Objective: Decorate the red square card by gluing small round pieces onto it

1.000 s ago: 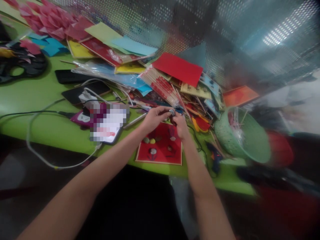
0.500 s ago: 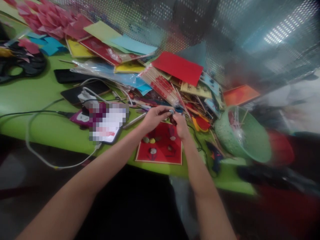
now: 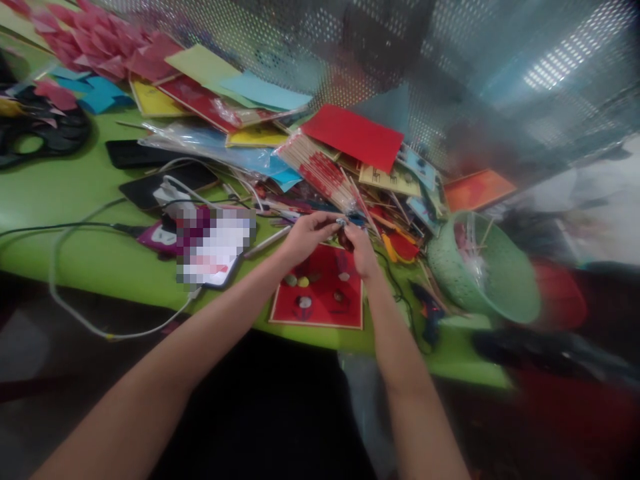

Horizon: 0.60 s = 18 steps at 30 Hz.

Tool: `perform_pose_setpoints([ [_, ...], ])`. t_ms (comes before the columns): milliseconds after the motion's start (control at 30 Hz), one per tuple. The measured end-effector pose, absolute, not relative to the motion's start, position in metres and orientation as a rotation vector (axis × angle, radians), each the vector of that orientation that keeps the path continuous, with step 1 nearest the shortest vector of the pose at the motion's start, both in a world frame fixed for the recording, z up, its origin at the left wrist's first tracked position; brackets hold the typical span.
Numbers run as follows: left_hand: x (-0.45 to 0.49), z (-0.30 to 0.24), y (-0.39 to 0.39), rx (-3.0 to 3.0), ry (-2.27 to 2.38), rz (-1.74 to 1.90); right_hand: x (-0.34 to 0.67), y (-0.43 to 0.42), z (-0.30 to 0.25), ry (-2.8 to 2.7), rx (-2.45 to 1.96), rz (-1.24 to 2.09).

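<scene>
My left hand (image 3: 306, 239) and my right hand (image 3: 361, 248) meet above the far edge of a red square panel (image 3: 323, 317) with a pale border. Their fingertips pinch together around a small pale, bluish piece (image 3: 341, 221), too small to name. Something dark brown shows beneath it, between the hands, partly hidden by the right fingers. On the panel lie several small pebble-like pieces: a yellow one (image 3: 303, 282), a whitish one (image 3: 305, 303) and a brown one (image 3: 339, 295) among them. Dark markings surround some of these pieces.
Left of the panel, a lit phone (image 3: 220, 257) is plugged in beside a purple power strip (image 3: 163, 237). Behind lie bundled sticks (image 3: 320, 167) and coloured cards. A glue gun (image 3: 431, 313) and a green basket (image 3: 515, 287) stand right. Cables cross the green table (image 3: 100, 267).
The whole view has shifted very slightly. Both hands stay together over the panel, with the small pale piece still between the fingertips.
</scene>
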<state>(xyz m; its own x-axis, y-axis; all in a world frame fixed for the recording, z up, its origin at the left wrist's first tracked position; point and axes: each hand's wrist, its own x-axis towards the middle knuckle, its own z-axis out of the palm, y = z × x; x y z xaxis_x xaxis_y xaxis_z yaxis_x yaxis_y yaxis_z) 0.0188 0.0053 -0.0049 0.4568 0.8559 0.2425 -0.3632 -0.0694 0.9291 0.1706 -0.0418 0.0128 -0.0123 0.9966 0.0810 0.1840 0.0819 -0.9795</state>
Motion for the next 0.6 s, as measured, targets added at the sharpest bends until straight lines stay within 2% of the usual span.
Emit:
perform_pose_setpoints([
  [600,0.0185,-0.0049,0.0061,1.275,0.541,1.054,0.1674,-0.0446,0.0173,-1.461,-1.325,0.952],
])
